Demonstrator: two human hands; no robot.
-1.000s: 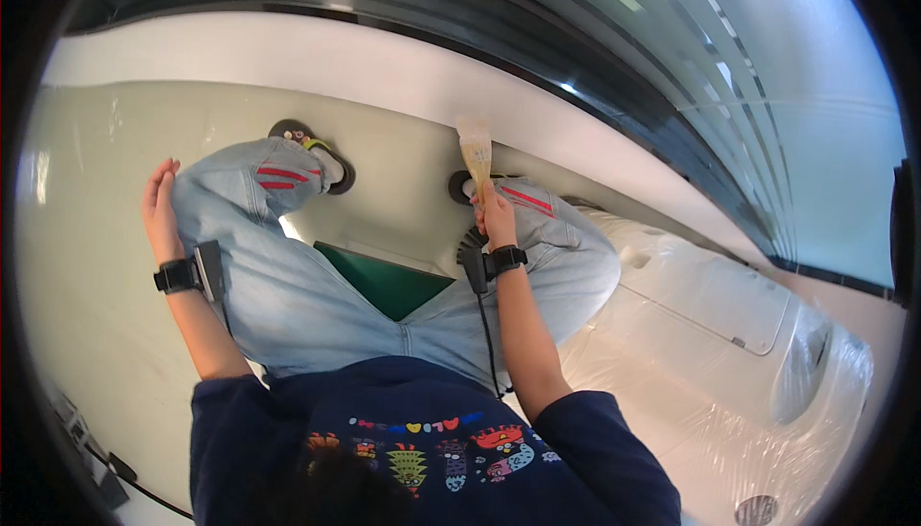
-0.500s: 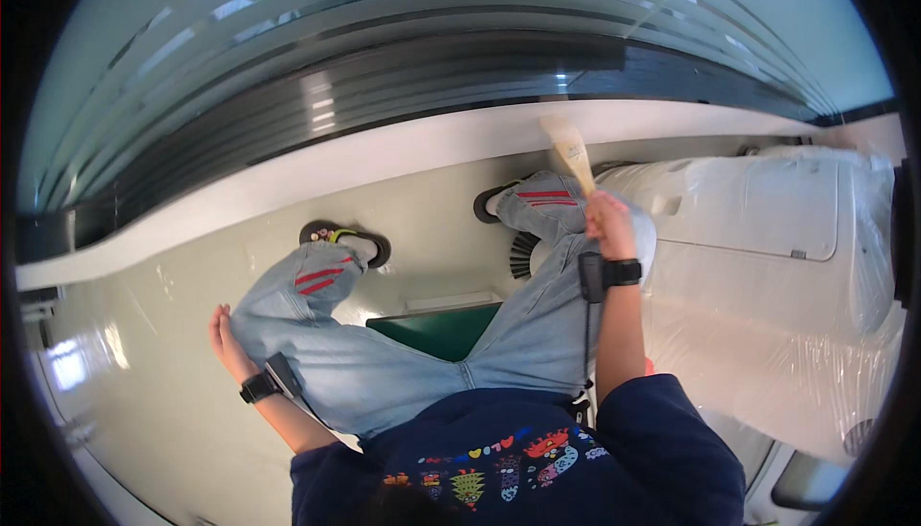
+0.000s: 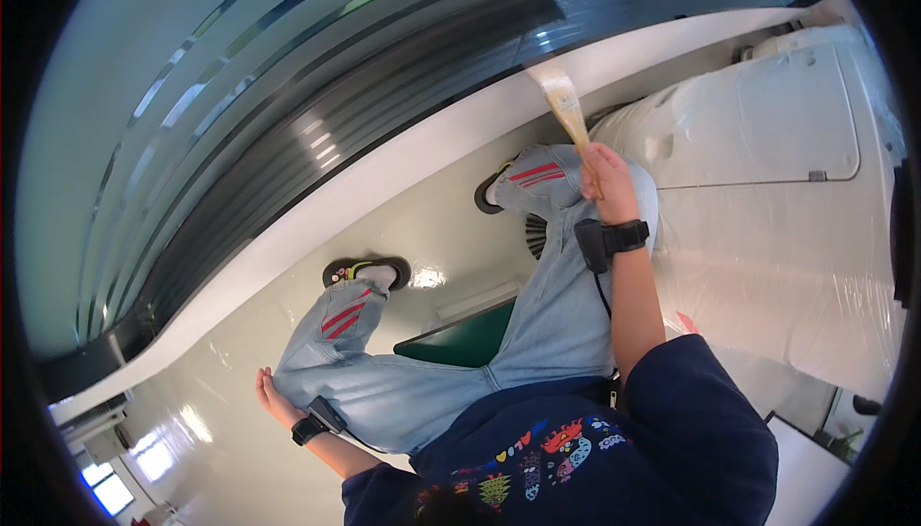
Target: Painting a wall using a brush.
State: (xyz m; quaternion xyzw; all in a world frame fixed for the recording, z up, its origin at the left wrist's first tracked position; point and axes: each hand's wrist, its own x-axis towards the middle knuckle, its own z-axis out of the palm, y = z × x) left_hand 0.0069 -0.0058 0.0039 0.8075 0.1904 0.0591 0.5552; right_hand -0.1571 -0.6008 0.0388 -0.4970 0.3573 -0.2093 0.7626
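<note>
Brush, pale bristles, tapering tan handle, right hand holding it, narrow grip

In the upper right of the frame, my right hand covers part of the handle of my brush; its pale bristles blur into the white ledge, so I can't tell whether they touch it. At the lower left, my left hand shows too narrowly for me to make out every finger. My thighs hide much of the green panel near the centre; the bottom edge cuts off my shirt.
</note>
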